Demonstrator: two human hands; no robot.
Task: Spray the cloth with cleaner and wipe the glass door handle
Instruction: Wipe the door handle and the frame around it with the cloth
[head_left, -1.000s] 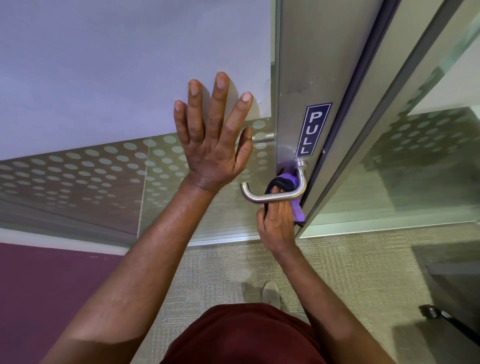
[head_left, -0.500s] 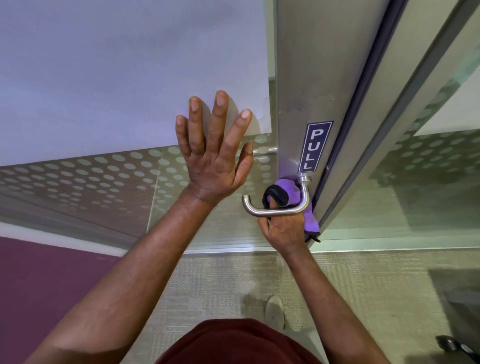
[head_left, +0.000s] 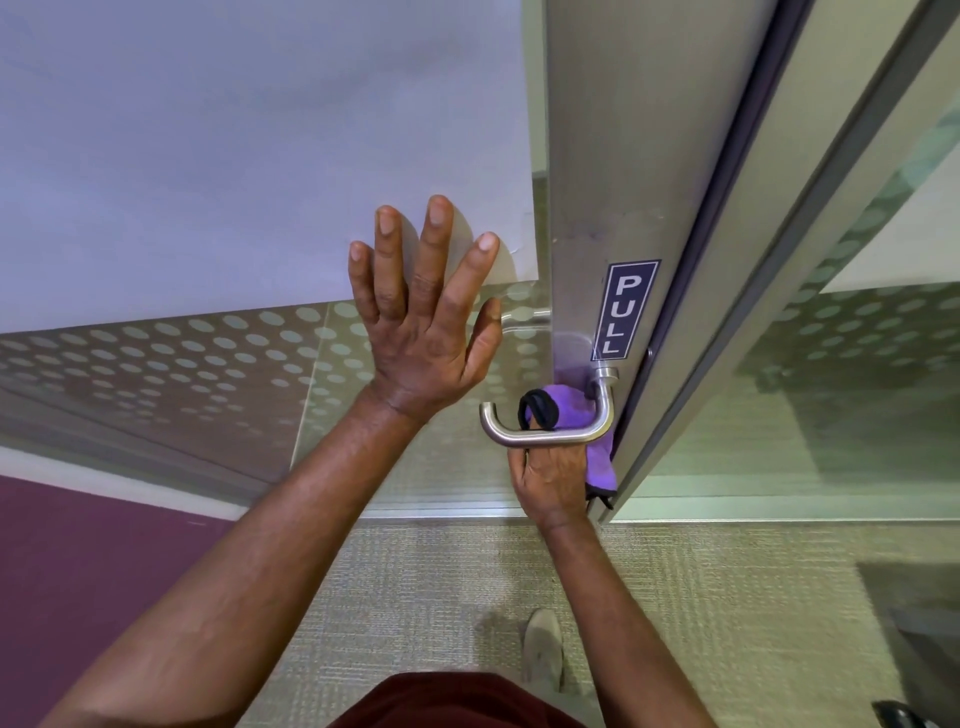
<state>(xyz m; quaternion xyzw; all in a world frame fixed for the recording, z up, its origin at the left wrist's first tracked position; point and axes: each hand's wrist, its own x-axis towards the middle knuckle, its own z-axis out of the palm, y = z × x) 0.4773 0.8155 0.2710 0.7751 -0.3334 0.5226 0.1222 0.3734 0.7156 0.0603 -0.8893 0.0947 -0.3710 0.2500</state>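
Observation:
A brushed steel lever handle (head_left: 550, 435) juts from the metal stile of the glass door (head_left: 602, 156), just below a blue PULL sticker (head_left: 625, 310). My right hand (head_left: 551, 480) sits under the lever, gripping a purple cloth (head_left: 576, 410) with a black edge that is pushed up behind the lever against its base. My left hand (head_left: 423, 325) lies flat with fingers spread on the dotted glass pane (head_left: 208, 353) left of the handle. No spray bottle is in view.
The door frame and another glass panel (head_left: 831, 389) stand to the right. Beige carpet (head_left: 441, 597) covers the floor, with a purple strip (head_left: 78, 561) at the left. My shoe (head_left: 543, 649) is below the handle. A dark object (head_left: 904, 714) lies at the bottom right.
The cloth has risen from under the lever to behind it, near its base, with my right hand following. My left hand stays flat on the glass. The view has tilted slightly.

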